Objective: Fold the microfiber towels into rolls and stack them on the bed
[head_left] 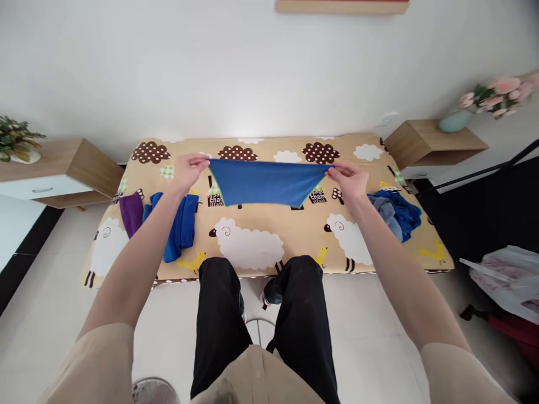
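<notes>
A blue cloth (269, 184) with a thin light-green edge is stretched out in front of me above the bed. My left hand (190, 169) pinches its upper left corner, and the upper right corner is pinched in my right hand (348, 178). The far edge is pulled nearly straight, while the lower part hangs toward the bed. Beyond my left forearm lie folded blue cloths (183, 227) and a purple cloth (132, 214). A crumpled heap of blue cloth (402, 213) rests on the bed to the right of my right forearm, with a grey-blue cloth (385, 212) against it.
The bed (248, 241) has a tan cover printed with sheep and clouds. Wooden nightstands (95, 168) (433, 140) stand at both ends, the right one bearing a vase of pink flowers (458, 119). A plastic bag (505, 280) is at the right. White wall rises behind.
</notes>
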{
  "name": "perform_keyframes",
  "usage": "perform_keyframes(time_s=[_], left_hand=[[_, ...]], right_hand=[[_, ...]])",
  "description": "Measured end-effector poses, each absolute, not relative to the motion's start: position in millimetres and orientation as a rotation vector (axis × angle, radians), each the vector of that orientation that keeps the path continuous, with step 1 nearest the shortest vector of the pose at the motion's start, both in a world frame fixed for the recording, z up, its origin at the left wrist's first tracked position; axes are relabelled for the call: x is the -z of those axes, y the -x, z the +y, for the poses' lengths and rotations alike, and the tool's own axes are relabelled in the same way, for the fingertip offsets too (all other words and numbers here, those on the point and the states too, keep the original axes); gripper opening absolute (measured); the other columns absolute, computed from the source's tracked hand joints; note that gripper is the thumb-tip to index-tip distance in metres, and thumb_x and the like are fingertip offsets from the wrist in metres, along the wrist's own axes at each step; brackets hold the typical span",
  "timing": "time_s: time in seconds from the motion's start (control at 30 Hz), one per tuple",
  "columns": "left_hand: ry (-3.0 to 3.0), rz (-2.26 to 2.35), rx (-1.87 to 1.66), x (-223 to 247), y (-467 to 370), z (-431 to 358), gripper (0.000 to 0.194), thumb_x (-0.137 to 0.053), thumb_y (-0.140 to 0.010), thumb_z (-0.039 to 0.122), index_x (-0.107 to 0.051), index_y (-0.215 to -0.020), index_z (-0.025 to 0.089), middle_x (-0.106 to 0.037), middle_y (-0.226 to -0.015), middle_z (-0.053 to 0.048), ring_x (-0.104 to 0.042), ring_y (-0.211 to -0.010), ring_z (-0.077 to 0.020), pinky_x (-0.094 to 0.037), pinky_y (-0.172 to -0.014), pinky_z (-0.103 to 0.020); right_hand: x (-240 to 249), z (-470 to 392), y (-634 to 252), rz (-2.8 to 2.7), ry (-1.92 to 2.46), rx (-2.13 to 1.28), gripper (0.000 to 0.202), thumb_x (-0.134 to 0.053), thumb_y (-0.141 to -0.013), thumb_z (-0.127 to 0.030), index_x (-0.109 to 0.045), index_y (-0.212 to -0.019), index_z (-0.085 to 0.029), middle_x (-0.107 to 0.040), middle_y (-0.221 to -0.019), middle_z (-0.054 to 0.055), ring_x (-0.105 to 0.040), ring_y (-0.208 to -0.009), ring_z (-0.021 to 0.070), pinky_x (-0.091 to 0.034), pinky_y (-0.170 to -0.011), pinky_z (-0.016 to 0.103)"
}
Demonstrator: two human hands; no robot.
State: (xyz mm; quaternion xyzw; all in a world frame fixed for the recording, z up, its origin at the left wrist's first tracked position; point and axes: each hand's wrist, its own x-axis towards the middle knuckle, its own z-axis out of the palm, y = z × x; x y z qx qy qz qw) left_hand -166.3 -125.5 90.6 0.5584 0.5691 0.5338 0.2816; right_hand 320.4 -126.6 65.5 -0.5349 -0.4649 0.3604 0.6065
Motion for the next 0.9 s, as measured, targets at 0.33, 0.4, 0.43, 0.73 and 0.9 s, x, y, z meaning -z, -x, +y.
perform_keyframes(time_s=[0.33,0.4,0.43,0.73,0.9], left_hand=[[-1.456,1.743,-1.220,55.2,183.4,-201.3,0.061,-0.078,-0.075,0.045,-0.070,-0.126,0.013,-0.077,-0.092,-0.007,-0.068,-0.082,-0.0181,-0.054,-0.083,-0.032],[-1.397,1.836,-1.006,108.3,182.6,-228.3,0.059,-0.076,-0.075,0.046,-0.071,-0.124,0.013,-0.078,-0.096,-0.009,-0.068,-0.080,-0.0194,-0.054,-0.083,-0.034],[-1.357,1.876,-0.906,132.7,181.6,-240.6,0.059,-0.076,-0.074,0.046,-0.072,-0.122,0.013,-0.078,-0.097,-0.010,-0.068,-0.078,-0.0201,-0.055,-0.082,-0.035],[-0.943,1.824,-0.834,215.6,165.0,-270.2,0.071,-0.078,-0.071,0.047,-0.061,-0.131,0.013,-0.077,-0.099,-0.013,-0.071,-0.099,-0.0261,-0.052,-0.098,-0.041],[-0.959,1.792,-0.766,202.4,167.9,-265.1,0.051,-0.078,-0.067,0.037,-0.066,-0.112,0.016,-0.076,-0.087,-0.009,-0.071,-0.091,-0.0247,-0.053,-0.090,-0.039]], right_hand=[[74.1,-182.9,-328.2,-1.231,1.404,-0.816,0.038,-0.086,-0.069,-0.047,-0.076,-0.092,-0.018,-0.078,-0.087,0.007,-0.075,-0.081,0.0220,-0.063,-0.082,0.040],[118.0,-206.4,-325.1,-1.237,1.577,-0.919,0.035,-0.083,-0.070,-0.047,-0.076,-0.089,-0.019,-0.078,-0.085,0.007,-0.073,-0.077,0.0222,-0.063,-0.077,0.039],[138.0,-218.0,-323.1,-1.243,1.662,-0.983,0.032,-0.082,-0.070,-0.045,-0.077,-0.088,-0.019,-0.078,-0.085,0.008,-0.073,-0.075,0.0223,-0.062,-0.076,0.039],[216.4,-258.6,-306.6,-0.967,1.797,-1.241,0.042,-0.085,-0.062,-0.048,-0.066,-0.088,-0.020,-0.076,-0.094,0.011,-0.072,-0.088,0.0239,-0.060,-0.079,0.038],[223.1,-256.0,-312.0,-0.870,1.824,-1.244,0.052,-0.087,-0.054,-0.052,-0.058,-0.084,-0.021,-0.072,-0.080,0.006,-0.069,-0.074,0.0208,-0.057,-0.067,0.034]])
